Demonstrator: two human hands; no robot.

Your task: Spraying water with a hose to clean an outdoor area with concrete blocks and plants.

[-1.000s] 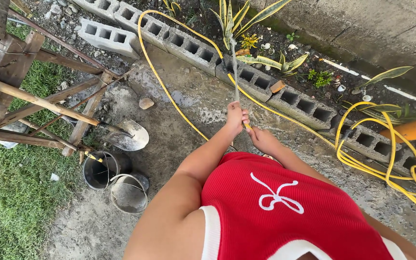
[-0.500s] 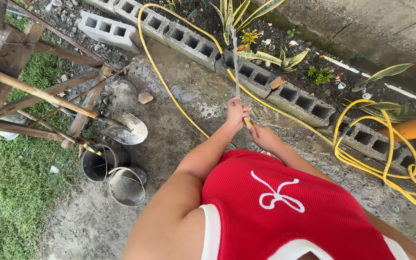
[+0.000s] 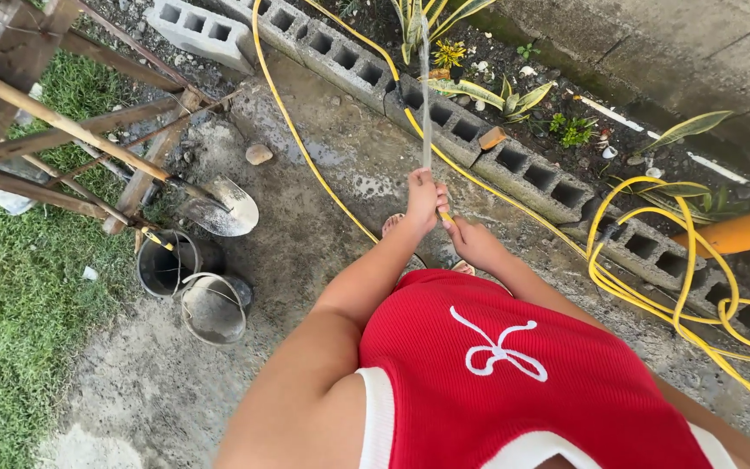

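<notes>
The left hand (image 3: 423, 201) is closed in a fist around the end of a long yellow rubber garden hose (image 3: 301, 148), its fingers wrapped tight about the tip. A thin stream of water (image 3: 425, 95) shoots from that fist towards the top edge of the ground, reaching the spiky green-and-yellow striped plants (image 3: 423, 22) in the dark soil bed. The right hand (image 3: 472, 243) sits just beside the left and lower, its fingers curled on the same hose just behind the tip — how firmly they press cannot be told.

From the hands the hose runs up over a row of grey hollow concrete blocks (image 3: 444, 130), then bends back along the wet, muddy concrete ground (image 3: 323, 226); more of it lies in loose yellow coils (image 3: 653, 278) near the right edge, beside a fat orange pipe (image 3: 735, 230).

Towards the left side of the ground stand two dirty round metal buckets (image 3: 193, 287), touching one another, and just above them lies a steel-bladed shovel with a wooden handle (image 3: 219, 208), its handle leaning into a rough frame of weathered wooden beams (image 3: 54, 139). Green grass (image 3: 10, 295) fills the left edge. A small pale stone (image 3: 259, 154) lies on the ground near the blocks — well apart from the hands. The person's red knitted top with white trim (image 3: 514, 373) fills the lower middle.
</notes>
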